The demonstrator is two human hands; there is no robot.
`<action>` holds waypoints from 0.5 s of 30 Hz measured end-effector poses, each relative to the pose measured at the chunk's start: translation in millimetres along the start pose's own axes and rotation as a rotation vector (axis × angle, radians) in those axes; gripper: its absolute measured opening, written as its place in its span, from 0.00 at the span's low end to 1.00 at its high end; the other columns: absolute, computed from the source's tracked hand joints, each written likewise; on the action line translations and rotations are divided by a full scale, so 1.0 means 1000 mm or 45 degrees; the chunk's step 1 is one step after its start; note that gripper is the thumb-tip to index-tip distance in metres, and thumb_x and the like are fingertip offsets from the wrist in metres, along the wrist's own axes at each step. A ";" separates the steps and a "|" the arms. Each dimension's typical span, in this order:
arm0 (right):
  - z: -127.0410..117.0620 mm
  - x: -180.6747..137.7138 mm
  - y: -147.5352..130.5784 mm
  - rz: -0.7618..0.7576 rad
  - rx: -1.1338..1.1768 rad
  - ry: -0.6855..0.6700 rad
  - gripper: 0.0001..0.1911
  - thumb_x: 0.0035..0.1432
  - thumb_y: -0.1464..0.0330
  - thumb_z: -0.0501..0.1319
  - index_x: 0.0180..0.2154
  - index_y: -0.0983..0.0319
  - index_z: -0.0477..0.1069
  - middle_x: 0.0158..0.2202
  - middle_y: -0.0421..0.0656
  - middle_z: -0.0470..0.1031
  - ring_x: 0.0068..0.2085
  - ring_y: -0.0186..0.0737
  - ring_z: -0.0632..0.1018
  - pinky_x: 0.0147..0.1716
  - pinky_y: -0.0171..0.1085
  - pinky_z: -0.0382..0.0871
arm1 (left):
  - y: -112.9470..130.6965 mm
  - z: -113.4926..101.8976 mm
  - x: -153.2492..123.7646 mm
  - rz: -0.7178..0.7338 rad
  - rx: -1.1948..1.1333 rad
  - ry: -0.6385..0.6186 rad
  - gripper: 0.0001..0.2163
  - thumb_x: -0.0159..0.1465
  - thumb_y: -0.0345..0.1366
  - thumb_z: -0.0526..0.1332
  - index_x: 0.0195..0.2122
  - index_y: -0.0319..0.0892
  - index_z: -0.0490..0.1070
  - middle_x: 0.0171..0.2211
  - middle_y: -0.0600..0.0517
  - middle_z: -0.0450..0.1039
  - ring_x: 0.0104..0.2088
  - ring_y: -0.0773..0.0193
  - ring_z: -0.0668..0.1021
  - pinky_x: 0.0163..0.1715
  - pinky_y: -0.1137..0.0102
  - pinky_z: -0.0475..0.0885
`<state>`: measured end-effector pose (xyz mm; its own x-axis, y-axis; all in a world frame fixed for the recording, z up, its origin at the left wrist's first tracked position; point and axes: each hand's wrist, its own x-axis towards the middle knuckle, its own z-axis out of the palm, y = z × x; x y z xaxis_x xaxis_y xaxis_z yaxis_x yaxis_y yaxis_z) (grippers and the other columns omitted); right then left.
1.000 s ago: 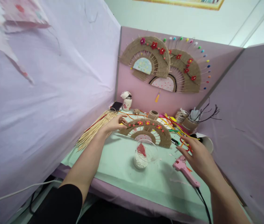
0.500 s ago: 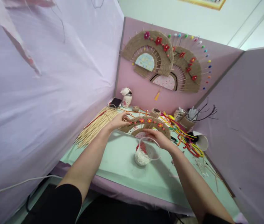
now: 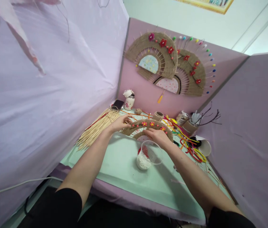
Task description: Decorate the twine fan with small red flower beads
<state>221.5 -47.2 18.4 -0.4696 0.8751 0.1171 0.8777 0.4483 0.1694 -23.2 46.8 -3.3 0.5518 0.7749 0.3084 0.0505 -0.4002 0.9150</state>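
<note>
2 hands rest on the jute fan (image 3: pixel 148 126): left hand (image 3: pixel 119 124) grips its left end, right hand (image 3: pixel 157 136) lies flat, fingers open, beside the plastic cup (image 3: pixel 149 155) on the counter (image 3: pixel 124 164).

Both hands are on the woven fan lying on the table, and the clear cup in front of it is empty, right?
Not quite. The head view shows the cup holds white beads and something red. The left hand and right hand do rest on the fan.
</note>
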 end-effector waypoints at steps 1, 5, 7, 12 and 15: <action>-0.002 0.000 -0.001 -0.022 -0.041 -0.019 0.19 0.65 0.68 0.51 0.56 0.55 0.68 0.46 0.46 0.76 0.40 0.40 0.78 0.33 0.33 0.66 | 0.000 0.000 0.000 0.007 0.008 0.009 0.25 0.51 0.33 0.66 0.52 0.41 0.66 0.36 0.51 0.76 0.37 0.61 0.78 0.36 0.67 0.70; -0.006 -0.003 -0.002 -0.090 -0.119 -0.045 0.20 0.66 0.69 0.50 0.57 0.56 0.66 0.55 0.47 0.71 0.40 0.39 0.78 0.30 0.33 0.66 | -0.001 0.000 0.001 0.019 0.025 0.024 0.24 0.51 0.33 0.66 0.51 0.39 0.67 0.36 0.50 0.76 0.39 0.59 0.78 0.39 0.66 0.70; -0.004 -0.004 -0.002 -0.103 -0.143 -0.048 0.21 0.66 0.70 0.49 0.59 0.57 0.64 0.59 0.48 0.68 0.43 0.41 0.79 0.32 0.34 0.68 | -0.002 0.000 0.002 0.022 0.025 0.027 0.24 0.51 0.33 0.66 0.50 0.39 0.67 0.35 0.50 0.76 0.39 0.59 0.78 0.39 0.65 0.71; -0.002 -0.001 -0.004 -0.063 -0.197 -0.146 0.24 0.66 0.68 0.48 0.62 0.59 0.59 0.62 0.51 0.64 0.45 0.45 0.79 0.34 0.39 0.71 | -0.008 0.002 0.004 0.038 0.003 0.055 0.24 0.50 0.31 0.66 0.50 0.39 0.67 0.35 0.50 0.76 0.38 0.60 0.78 0.39 0.66 0.71; -0.006 0.004 -0.009 -0.040 -0.267 -0.211 0.23 0.66 0.70 0.48 0.61 0.59 0.59 0.59 0.51 0.68 0.41 0.45 0.80 0.33 0.38 0.70 | -0.010 0.003 0.005 0.042 -0.011 0.074 0.23 0.50 0.29 0.66 0.49 0.40 0.68 0.34 0.52 0.75 0.38 0.61 0.78 0.39 0.67 0.71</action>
<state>211.6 -49.1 23.5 -0.4593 0.8868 -0.0505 0.8156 0.4435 0.3716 -18.2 53.1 -12.1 0.5037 0.7885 0.3529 0.0260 -0.4221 0.9062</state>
